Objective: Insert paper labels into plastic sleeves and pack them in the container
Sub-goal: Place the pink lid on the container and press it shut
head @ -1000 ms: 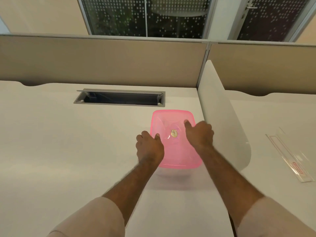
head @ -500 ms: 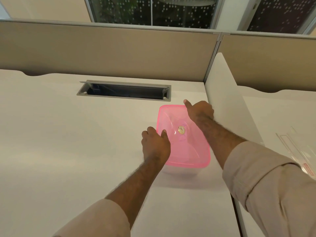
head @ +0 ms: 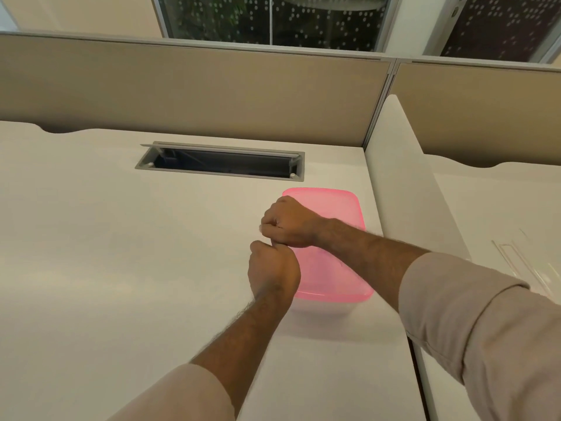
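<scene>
Both your left hand [head: 273, 270] and right hand [head: 288, 221] clench the pink lid's [head: 337, 214] left edge (container beneath): pry unevenly and it skids.

The right forearm [head: 364, 250] covers much of the pink lid [head: 337, 208], both hands' fingers curl out of sight, and the clear sleeves [head: 528, 265] are too faint to read.

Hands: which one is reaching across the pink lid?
The right hand; its forearm crosses over the pink lid to the left edge. The left hand comes up from the desk side instead.
</scene>
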### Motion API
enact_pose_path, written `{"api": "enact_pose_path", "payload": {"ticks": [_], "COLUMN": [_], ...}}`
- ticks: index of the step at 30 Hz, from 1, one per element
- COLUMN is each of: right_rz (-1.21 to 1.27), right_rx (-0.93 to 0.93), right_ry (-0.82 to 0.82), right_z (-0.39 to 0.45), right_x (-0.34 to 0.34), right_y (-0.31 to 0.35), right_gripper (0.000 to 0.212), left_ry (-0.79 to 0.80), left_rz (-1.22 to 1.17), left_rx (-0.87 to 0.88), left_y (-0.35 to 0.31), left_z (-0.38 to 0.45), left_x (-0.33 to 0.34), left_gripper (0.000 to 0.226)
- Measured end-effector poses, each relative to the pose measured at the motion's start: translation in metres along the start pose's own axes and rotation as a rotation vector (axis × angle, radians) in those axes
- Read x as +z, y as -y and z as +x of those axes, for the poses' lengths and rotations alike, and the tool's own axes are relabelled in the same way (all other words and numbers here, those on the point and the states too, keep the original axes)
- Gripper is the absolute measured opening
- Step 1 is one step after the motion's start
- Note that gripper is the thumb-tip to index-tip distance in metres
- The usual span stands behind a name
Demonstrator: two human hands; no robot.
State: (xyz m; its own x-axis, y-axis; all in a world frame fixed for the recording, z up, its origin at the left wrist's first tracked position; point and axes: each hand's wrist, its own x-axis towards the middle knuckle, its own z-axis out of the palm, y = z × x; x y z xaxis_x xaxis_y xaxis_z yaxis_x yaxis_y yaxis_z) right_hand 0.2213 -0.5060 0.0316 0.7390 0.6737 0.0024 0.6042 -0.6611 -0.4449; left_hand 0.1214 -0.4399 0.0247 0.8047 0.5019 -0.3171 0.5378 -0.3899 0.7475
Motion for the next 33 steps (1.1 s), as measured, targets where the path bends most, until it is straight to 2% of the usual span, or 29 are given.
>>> {"api": "enact_pose_path", "payload": {"ticks": [3,10,14,16,18,21,23,24,26,29,31,33], "right_rz": [-0.052,-0.070,-0.072,-0.116,-0.224,-0.295,-0.103,0.052,0.269,0.261,0.197,0.169], "right_rx": [0.012,0.012,0.053,0.183,0.404,0.880,1.028,1.009,0.910,0.855,0.839,0.845], "right_ry": [-0.024,-0.056,-0.189,-0.352,-0.502,-0.495,-0.443,-0.457,-0.563,-0.681,-0.710,-0.720], "right_z": [0.000,0.002,0.002,-0.003,-0.013,-0.040,-0.056,-0.060,-0.063,-0.063,-0.064,-0.065], "right_x": [0.004,0.009,0.002,-0.006,-0.019,-0.040,-0.042,-0.040,-0.032,-0.029,-0.029,-0.029], "right_y": [-0.001,-0.006,-0.007,-0.015,-0.034,-0.074,-0.094,-0.100,-0.103,-0.096,-0.095,-0.094], "right_gripper": [0.039,0.047,0.033,0.023,0.026,0.054,0.071,0.073,0.061,0.054,0.057,0.060], "left_ry": [0.005,-0.002,-0.068,-0.082,-0.064,-0.008,0.054,0.084,0.138,0.298,0.389,0.365], "left_rz": [0.032,0.154,0.111,0.091,0.092,0.136,0.124,0.107,0.082,-0.037,-0.107,-0.158], "left_rx": [-0.026,0.089,0.142,0.168,0.203,0.240,0.241,0.236,0.240,0.193,0.170,0.184], "left_y": [-0.001,0.002,0.001,0.002,0.003,0.001,-0.006,-0.012,-0.031,-0.062,-0.072,-0.071], "left_z": [0.002,0.003,0.000,-0.001,0.001,0.009,0.020,0.028,0.047,0.073,0.083,0.090], "left_x": [0.002,0.001,0.002,0.002,0.001,-0.001,-0.003,-0.004,-0.004,0.000,0.006,0.015], "left_gripper": [0.032,0.016,0.025,0.027,0.029,0.028,0.028,0.032,0.045,0.061,0.055,0.045]}}
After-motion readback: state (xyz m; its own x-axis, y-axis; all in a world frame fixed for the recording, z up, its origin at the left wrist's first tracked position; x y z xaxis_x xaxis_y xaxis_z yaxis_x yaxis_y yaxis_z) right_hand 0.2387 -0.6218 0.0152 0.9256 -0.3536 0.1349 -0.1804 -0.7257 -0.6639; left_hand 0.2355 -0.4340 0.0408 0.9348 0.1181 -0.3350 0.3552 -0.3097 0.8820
